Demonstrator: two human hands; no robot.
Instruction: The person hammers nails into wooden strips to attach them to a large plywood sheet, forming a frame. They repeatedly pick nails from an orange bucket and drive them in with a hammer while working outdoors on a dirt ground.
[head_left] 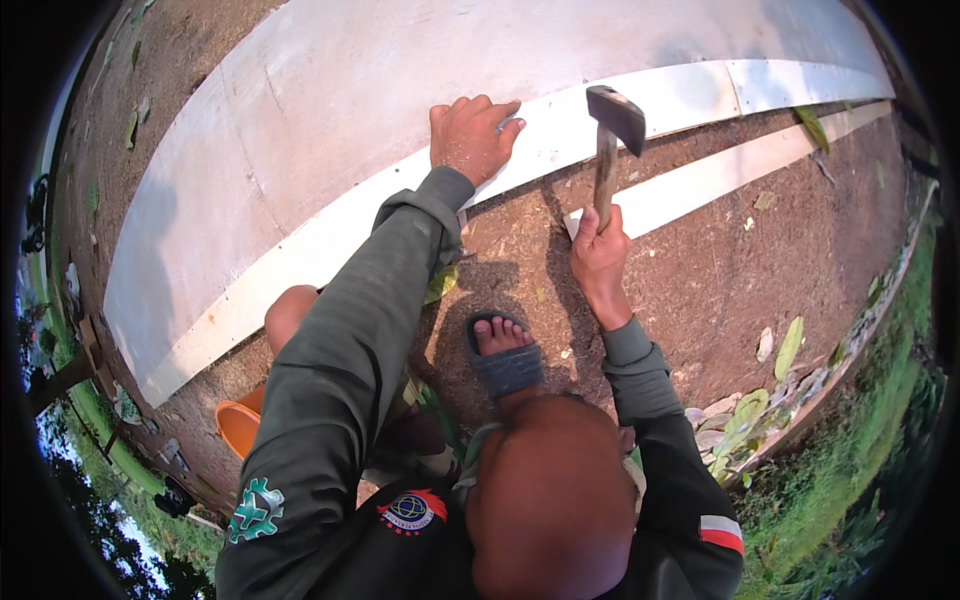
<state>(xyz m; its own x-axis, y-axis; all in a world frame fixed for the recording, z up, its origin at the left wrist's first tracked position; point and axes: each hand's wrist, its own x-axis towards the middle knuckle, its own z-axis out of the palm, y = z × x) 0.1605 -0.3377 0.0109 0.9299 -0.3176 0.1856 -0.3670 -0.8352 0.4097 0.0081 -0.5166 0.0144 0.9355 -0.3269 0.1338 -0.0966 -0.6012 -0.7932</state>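
My left hand (474, 138) rests on the white strip (545, 140) along the near edge of a large pale panel (330, 110). Its fingers are curled, with thumb and forefinger close together at the right; what sits between them, if anything, is too small to make out. To the right, my right hand (600, 255) grips the wooden handle of a hammer (606, 165). The dark metal head is raised, above the strip's near edge in the picture and apart from my left hand.
A loose pale strip (740, 180) lies on the brown ground (720, 280) at the right. My foot in a dark sandal (503, 365) is below the panel edge. An orange container (238, 425) stands at the lower left. Leaves (740, 425) and grass (850, 450) border the right side.
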